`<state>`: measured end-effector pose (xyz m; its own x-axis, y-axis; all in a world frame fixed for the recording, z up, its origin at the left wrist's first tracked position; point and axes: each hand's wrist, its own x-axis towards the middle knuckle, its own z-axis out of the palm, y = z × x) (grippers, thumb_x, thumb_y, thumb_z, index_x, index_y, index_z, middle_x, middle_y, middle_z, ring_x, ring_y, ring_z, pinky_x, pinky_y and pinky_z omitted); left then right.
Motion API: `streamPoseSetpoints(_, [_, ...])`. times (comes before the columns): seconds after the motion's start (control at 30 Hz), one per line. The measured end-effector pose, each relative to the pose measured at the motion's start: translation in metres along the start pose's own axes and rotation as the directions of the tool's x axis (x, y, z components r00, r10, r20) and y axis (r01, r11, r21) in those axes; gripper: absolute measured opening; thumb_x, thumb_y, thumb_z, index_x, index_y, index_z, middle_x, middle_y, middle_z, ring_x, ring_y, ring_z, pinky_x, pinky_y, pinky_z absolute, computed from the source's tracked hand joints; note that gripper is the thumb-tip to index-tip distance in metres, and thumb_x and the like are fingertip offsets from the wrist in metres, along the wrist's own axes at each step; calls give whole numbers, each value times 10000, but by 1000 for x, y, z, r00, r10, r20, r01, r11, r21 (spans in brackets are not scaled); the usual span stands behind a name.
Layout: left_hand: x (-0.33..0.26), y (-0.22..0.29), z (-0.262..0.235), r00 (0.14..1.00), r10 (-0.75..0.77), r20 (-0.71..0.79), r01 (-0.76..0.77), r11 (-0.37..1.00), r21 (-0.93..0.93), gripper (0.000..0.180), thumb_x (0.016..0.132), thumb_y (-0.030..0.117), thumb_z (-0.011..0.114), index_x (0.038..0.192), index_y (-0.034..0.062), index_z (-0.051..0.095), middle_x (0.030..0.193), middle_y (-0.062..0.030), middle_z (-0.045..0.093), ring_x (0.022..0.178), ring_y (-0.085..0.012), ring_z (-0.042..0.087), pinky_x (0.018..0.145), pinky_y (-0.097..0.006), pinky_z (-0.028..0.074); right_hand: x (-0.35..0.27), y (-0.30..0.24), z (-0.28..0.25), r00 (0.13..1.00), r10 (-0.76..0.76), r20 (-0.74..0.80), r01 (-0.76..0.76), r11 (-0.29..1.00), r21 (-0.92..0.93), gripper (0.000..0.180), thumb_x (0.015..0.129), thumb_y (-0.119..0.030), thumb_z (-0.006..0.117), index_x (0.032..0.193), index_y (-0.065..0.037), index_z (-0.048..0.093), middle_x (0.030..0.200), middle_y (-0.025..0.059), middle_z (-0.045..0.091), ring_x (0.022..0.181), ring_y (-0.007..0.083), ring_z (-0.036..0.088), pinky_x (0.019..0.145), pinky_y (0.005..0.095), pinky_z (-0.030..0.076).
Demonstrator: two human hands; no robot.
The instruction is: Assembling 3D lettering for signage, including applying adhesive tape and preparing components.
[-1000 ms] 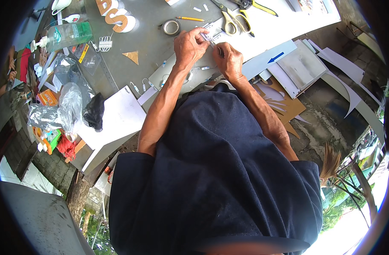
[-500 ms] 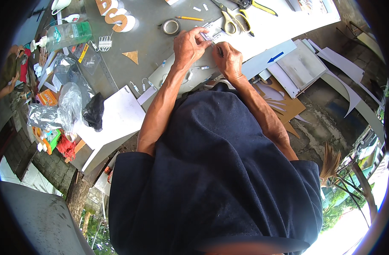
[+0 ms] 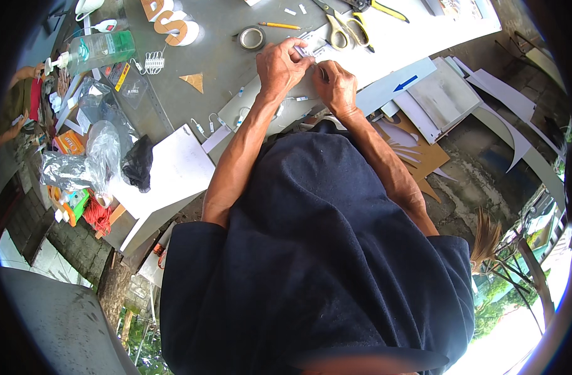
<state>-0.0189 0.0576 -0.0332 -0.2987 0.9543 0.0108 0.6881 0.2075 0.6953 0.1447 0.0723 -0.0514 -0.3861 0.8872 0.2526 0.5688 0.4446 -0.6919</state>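
Observation:
Both hands meet over the grey worktable (image 3: 220, 62), near its top middle. My left hand (image 3: 282, 64) pinches a small white module (image 3: 303, 51) with thin wires trailing from it. My right hand (image 3: 335, 86) is closed against the same small part from the right side; its fingertips are hidden behind the knuckles. A white board (image 3: 251, 103) with more small white modules and wires lies just under the hands.
Yellow-handled scissors (image 3: 343, 31), a tape roll (image 3: 251, 38) and a pencil (image 3: 280, 25) lie beyond the hands. Cut-out letters (image 3: 168, 20) and a clear bottle (image 3: 98, 49) sit at the left, beside plastic bags (image 3: 101, 150). White panels (image 3: 436, 100) lean at the right.
The hands stay at the same spot, with only small shifts of the fingers on the small white part.

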Motion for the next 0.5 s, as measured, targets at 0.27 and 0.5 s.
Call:
streamPoseSetpoints(0.27, [-5,1,3,997,36,-68,-34,999,32,306,729,278,885,987,170,762,682,31,715,731,-221,617,737,-406,501,1,-7,-11,996,69,57,-74,995,74,158,839,-122,740,977,-73,680,801,131,682,684,329,689,612,428,537])
streamPoseSetpoints(0.5, [-5,0,6,995,28,-96,-30,999,-21,292,700,255,874,957,193,750,677,47,679,775,-229,622,718,-426,403,-1,-4,-20,987,-91,131,93,996,-8,278,836,-62,691,1111,-42,662,856,114,631,762,307,672,624,427,544])
